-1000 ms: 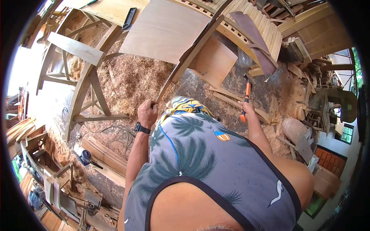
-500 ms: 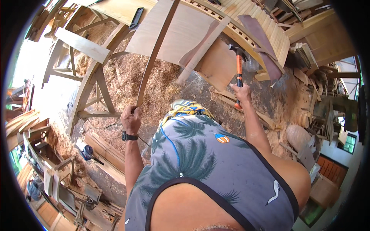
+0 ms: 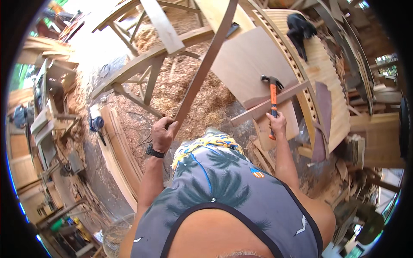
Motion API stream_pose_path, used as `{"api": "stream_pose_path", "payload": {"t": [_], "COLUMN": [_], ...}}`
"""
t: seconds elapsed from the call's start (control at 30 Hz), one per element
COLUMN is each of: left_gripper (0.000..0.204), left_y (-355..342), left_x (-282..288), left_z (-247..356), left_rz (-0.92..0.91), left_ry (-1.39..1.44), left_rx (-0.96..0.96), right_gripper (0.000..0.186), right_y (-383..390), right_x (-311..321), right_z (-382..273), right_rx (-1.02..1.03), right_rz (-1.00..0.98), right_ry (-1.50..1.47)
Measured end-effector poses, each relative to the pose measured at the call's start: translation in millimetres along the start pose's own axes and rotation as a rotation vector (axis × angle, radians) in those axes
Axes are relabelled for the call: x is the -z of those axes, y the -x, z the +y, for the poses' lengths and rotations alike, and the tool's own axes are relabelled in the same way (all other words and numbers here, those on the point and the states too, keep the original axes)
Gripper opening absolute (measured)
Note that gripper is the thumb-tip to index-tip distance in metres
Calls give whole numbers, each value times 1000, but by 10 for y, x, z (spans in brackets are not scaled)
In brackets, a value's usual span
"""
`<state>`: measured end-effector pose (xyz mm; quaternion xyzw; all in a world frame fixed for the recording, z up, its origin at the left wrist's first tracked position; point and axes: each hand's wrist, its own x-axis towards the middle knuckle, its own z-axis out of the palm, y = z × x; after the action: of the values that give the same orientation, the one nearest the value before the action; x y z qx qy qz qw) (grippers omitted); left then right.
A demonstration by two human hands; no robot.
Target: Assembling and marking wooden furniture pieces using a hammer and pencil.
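Note:
My left hand, with a dark watch on its wrist, is closed round the near end of a long, thin brown wooden strip. The strip slants away up and to the right, past the top edge of the view. In my right hand is a claw hammer with an orange and black handle, its head pointing away from me. Beyond and beneath the hammer lies a shorter wooden strip, crossing over a pale plywood sheet.
A slatted wooden panel with a dark cloth-like thing on it stands at the far right. Wooden trestles stand ahead left amid shavings. A blue power tool lies left beside long boards.
My view has swung to the left, so the workshop appears shifted right and turned. Both hands keep their hold, on the strip and on the hammer.

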<state>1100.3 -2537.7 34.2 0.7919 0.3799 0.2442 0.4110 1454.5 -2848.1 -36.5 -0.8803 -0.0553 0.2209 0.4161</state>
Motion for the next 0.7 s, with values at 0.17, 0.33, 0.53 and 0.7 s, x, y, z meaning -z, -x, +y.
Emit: {"api": "stream_pose_path", "payload": {"t": [0.17,0.33,0.53,0.7], "left_gripper": [12,12,9,10], "left_y": [-3,-93,-330,-514], "left_x": [210,459,928,1497], "left_z": [-72,-278,-641,-1201], "left_rz": [-26,17,7,-17], "left_ry": [131,179,365,452], "left_rx": [82,107,185,184], "right_gripper": [68,56,58,38], "right_y": [-86,-217,303,695], "right_x": [-275,-1053,-2664,-3832], "right_z": [-522,-1462,-2755,-3536], "right_rx": [317,394,165,27], "right_rz": [511,-234,-801,-972], "right_ry": [584,34,-459,-1119]}}
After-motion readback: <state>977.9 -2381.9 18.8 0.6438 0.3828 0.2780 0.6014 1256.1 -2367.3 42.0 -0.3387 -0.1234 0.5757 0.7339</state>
